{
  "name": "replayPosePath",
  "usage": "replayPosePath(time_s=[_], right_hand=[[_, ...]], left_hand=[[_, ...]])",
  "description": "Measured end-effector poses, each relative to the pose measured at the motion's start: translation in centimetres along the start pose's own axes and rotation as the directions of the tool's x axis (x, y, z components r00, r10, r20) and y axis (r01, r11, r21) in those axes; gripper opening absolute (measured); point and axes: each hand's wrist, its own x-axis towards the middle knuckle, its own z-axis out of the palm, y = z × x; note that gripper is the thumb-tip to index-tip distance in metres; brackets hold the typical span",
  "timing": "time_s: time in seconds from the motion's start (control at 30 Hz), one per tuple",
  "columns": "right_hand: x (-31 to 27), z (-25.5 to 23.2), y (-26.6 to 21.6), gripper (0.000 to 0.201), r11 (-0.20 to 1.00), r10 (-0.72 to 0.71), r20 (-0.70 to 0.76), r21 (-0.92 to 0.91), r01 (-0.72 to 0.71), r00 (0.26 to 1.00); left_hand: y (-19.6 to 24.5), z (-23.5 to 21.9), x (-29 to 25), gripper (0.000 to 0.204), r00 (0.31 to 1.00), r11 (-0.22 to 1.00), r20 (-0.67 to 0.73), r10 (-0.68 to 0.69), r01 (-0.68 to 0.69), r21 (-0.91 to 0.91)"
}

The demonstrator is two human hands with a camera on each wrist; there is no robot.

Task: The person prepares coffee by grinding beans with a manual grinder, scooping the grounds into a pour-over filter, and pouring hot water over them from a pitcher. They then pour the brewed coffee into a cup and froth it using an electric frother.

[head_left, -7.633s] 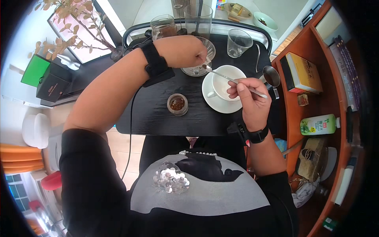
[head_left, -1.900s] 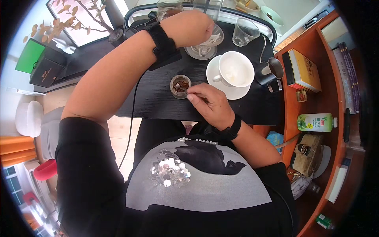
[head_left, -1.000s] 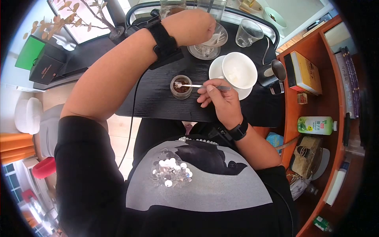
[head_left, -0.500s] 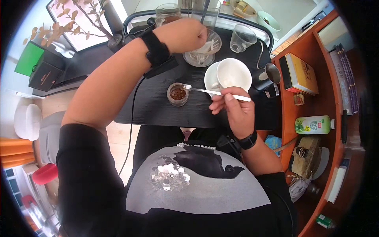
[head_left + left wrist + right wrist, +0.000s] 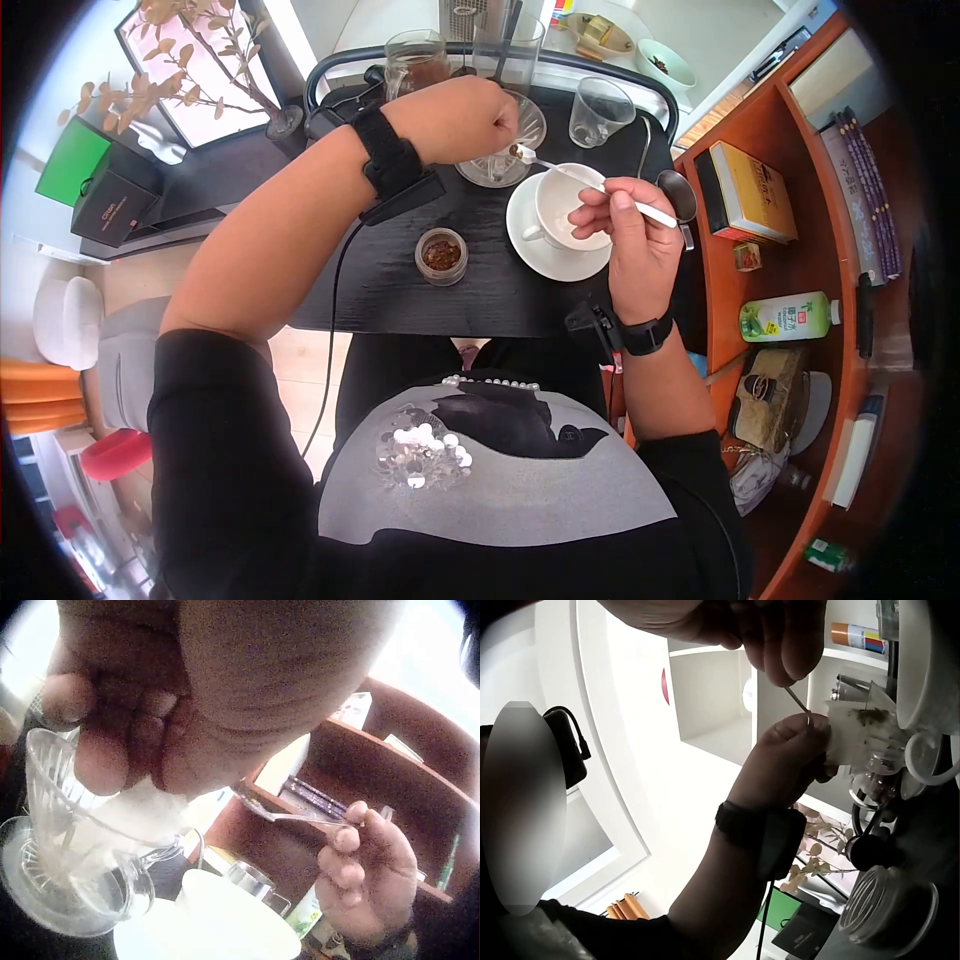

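Note:
My left hand (image 5: pixel 470 122) is at the glass dripper (image 5: pixel 56 784), and its curled fingers pinch a thin white filter bag (image 5: pixel 847 733) held over it. Between thumb and fingers, my right hand (image 5: pixel 645 245) holds a slim metal spoon (image 5: pixel 566 173). Dark bits lie in the spoon's bowl, which is beside the left hand, above the white cup's far side. The white cup (image 5: pixel 558 200) stands on its saucer (image 5: pixel 530 261), under the spoon. Nearer the table's front edge is a small open glass jar (image 5: pixel 441 257) of brown, crumbly contents.
A clear glass (image 5: pixel 601 110) and a metal pitcher (image 5: pixel 678 196) stand at the right of the black table (image 5: pixel 400 310). Behind the left hand are a glass jug (image 5: pixel 415 66) and a tall glass vessel. A wooden shelf (image 5: pixel 700 290) borders the right side; a cable hangs from the left wrist.
The right hand has carried the spoon from the jar up and across to the left hand, with dark bits in its bowl. The left hand keeps its place at the dripper.

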Motion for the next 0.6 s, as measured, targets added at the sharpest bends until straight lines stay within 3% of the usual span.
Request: replayPosePath(time_s=[0.4,0.6], right_hand=[[0.26,0.23,0.44,0.017,0.997,0.039,-0.036,-0.067,-0.042,0.999],[0.46,0.39,0.22,0.016,0.992,0.045,-0.041,-0.116,-0.05,0.998]], left_hand=[[0.1,0.02,0.28,0.013,0.999,0.999,-0.007,-0.042,0.042,-0.026],[0.06,0.09,0.35,0.013,0.998,1.0,-0.06,0.015,-0.015,-0.002]])
